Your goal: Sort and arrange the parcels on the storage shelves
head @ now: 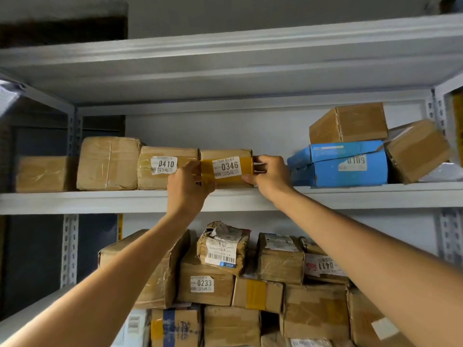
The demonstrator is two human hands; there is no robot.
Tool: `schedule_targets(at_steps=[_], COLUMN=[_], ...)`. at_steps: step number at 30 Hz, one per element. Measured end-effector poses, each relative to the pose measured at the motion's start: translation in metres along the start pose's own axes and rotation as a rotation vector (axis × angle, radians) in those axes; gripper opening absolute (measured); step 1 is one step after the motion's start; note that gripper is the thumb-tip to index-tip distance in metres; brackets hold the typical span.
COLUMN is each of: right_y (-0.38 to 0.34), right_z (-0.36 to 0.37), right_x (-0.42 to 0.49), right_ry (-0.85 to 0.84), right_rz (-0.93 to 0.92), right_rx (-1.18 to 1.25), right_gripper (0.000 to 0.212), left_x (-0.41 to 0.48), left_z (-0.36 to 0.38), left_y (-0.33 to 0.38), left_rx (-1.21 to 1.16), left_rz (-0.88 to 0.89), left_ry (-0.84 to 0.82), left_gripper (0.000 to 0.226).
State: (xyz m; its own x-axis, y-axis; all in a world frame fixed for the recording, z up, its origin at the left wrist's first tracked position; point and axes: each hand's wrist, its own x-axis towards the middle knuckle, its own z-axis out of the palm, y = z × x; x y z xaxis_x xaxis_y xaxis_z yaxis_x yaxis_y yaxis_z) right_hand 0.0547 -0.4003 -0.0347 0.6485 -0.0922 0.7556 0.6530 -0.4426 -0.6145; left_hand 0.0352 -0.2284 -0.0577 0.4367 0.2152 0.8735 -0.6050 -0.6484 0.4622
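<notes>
A small cardboard parcel [226, 156] with yellow tape and a label reading 0346 stands on the middle shelf [350, 196]. My left hand [186, 187] grips its left side and my right hand [269, 175] grips its right side. It sits right beside a parcel labelled 0410 [160, 167], with a bigger brown parcel [107, 164] further left. To the right lies a blue box [350, 169] labelled 0109, with a brown box [349, 122] on top of it.
A tilted brown box [417, 150] leans at the shelf's right end. Another brown parcel [42, 174] sits in the bay to the left. The lower shelf holds several stacked parcels, among them 0233 [205, 284] and 0411 [325, 267]. A gap separates parcel 0346 from the blue box.
</notes>
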Motion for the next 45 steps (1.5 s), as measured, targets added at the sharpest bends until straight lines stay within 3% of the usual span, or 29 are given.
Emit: schedule_targets(at_steps=[4, 11, 14, 18, 22, 26, 32, 39, 42, 45], right_y=[0.002, 0.004, -0.002, -0.018, -0.029, -0.033, -0.015, 0.012, 0.021, 0.031], right_z=[0.012, 0.024, 0.013, -0.025, -0.066, -0.112, -0.185, -0.254, -0.274, -0.28], right_x=[0.003, 0.01, 0.007, -0.008, -0.022, -0.034, -0.028, 0.005, 0.027, 0.052], right_ry=[0.042, 0.119, 0.11, -0.02, -0.208, -0.282, -0.115, 0.009, 0.061, 0.057], right_rz=[-0.022, -0.01, -0.086, -0.267, -0.333, -0.407, -0.351, -0.339, -0.355, -0.401], right_rx=[-0.047, -0.188, -0.3, -0.419, -0.673, -0.985, -1.106, -1.208, -1.129, -1.014], right_gripper=[0.026, 0.022, 0.024, 0.032, 0.039, 0.025, 0.027, 0.028, 0.031, 0.032], left_x=[0.007, 0.011, 0.007, 0.002, 0.005, 0.009, 0.014, 0.023, 0.037, 0.054], left_z=[0.004, 0.006, 0.002, -0.004, -0.002, 0.015, 0.065, 0.109, 0.123, 0.143], left_y=[-0.005, -0.001, 0.006, 0.024, 0.048, 0.079, 0.125, 0.162, 0.178, 0.193], left_rx=[0.177, 0.383, 0.464, 0.54, 0.519, 0.466, 0.479, 0.497, 0.44, 0.383], left_rz=[0.083, 0.08, 0.095, 0.198, 0.24, 0.305, 0.385, 0.358, 0.298, 0.2], left_ry=[0.067, 0.019, 0.006, -0.014, -0.175, -0.305, -0.421, -0.369, -0.241, -0.262], left_gripper=[0.044, 0.051, 0.057, 0.046, 0.045, 0.05, 0.047, 0.039, 0.038, 0.044])
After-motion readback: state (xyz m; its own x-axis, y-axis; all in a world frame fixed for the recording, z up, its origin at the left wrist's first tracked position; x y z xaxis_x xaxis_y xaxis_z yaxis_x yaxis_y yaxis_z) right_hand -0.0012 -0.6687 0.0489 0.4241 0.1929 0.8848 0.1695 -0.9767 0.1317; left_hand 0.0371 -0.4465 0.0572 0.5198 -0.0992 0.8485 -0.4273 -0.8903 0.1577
